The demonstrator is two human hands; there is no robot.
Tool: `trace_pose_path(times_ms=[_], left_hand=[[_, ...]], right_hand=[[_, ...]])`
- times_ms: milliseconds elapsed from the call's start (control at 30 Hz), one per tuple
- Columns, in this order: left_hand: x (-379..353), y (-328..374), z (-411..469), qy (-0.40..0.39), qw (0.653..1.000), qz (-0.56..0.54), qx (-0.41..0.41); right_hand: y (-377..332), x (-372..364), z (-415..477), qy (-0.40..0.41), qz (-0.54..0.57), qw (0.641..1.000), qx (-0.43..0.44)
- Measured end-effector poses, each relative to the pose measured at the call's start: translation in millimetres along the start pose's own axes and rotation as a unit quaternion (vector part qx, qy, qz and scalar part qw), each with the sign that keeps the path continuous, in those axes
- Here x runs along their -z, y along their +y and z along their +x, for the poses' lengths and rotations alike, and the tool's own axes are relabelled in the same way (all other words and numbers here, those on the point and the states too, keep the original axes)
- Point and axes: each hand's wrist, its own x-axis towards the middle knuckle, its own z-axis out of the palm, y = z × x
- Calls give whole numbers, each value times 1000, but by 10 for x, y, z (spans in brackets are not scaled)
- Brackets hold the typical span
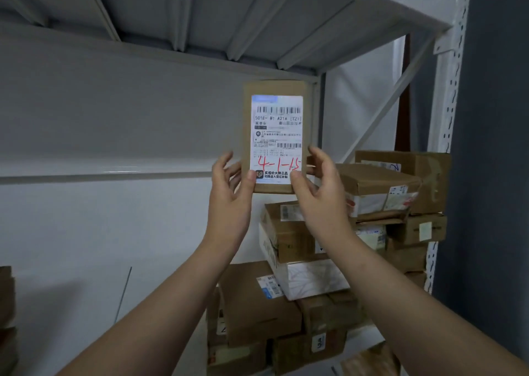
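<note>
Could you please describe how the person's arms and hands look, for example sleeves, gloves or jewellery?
The left arm and the right arm are bare to the picture's edge; no sleeve is in view. The left hand and the right hand wear no gloves, and I see no ring, watch or bracelet.

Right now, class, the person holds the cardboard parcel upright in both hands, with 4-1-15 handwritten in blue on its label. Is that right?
No: the head view shows 4-1-15 in red on the shipping label. The left hand and right hand hold the cardboard parcel upright.
</note>
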Motion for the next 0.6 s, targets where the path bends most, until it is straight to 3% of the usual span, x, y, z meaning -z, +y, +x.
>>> trace_pose_path(times_ms=[233,600], left_hand=[[231,-16,-118,-11,999,-30,-44],[448,-19,-214,20,998,-33,-52]], right_hand=[[-98,-193,-53,-28,108,994,-13],[-134,-372,-126,-49,120,991,-17]])
